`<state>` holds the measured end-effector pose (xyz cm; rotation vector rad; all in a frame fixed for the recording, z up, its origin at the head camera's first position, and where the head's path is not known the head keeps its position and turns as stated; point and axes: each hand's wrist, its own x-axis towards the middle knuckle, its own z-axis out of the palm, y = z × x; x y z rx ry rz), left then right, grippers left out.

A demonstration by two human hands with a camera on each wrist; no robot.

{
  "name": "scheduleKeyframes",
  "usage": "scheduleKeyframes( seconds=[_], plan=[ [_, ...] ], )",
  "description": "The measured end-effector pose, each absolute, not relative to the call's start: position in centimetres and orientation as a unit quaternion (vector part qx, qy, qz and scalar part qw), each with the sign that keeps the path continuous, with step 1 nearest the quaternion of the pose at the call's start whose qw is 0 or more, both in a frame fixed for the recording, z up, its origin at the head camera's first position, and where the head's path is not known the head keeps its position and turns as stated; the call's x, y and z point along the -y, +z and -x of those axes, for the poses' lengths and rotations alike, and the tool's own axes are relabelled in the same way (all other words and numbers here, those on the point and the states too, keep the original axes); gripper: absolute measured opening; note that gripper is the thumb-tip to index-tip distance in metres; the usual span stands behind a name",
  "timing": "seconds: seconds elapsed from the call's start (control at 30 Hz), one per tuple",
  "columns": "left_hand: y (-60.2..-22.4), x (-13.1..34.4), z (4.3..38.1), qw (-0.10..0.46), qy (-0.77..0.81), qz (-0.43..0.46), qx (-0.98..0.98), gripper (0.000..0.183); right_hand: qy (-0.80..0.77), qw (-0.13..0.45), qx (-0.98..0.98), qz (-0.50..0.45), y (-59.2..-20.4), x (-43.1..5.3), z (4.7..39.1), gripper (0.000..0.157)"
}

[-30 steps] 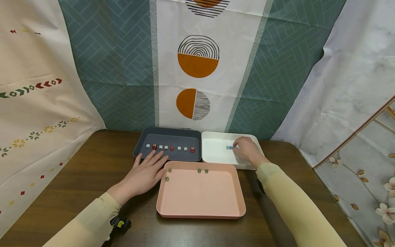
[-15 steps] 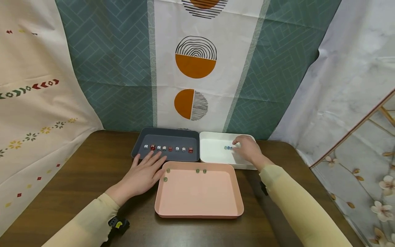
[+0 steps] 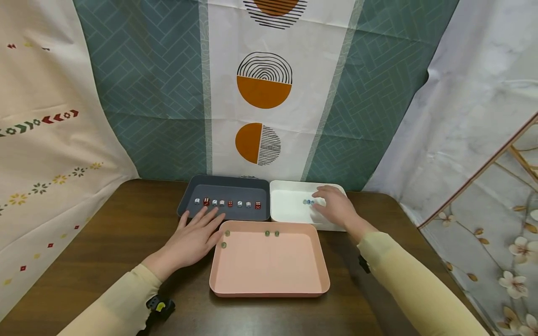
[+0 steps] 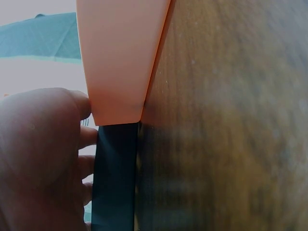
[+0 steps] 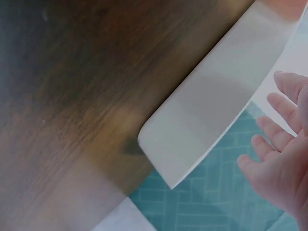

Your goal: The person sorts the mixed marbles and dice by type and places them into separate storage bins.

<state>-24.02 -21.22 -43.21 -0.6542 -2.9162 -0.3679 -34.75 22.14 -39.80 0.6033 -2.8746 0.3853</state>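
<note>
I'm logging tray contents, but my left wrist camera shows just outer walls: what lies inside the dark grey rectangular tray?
Observer: Eight small cube-shaped dice in a rough row, five white and three red.
Operator: And inside the shallow pink rectangular tray?
Observer: Four small round green marble-like pieces: two near the far left corner, two along the far edge.
Operator: Where is the bare right hand?
Observer: Over the shallow white rectangular tray, its fingertips beside three small bluish pieces; I can't tell whether it touches them.
</note>
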Motion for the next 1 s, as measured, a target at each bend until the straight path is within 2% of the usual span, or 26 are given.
scheduleKeyframes(
  seconds=[0.4,1.0],
  plan=[
    [-43.2,21.2,24.0,0.067,-0.123,0.221,0.965,0.057,0.16,0.089,0.956,-0.229,-39.5,-20.6,31.9,0.037],
    [-43.2,21.3,23.9,0.067,-0.12,0.223,0.965,0.057,0.194,0.085,0.942,-0.26,-39.1,-19.3,29.4,0.038]
  ],
)
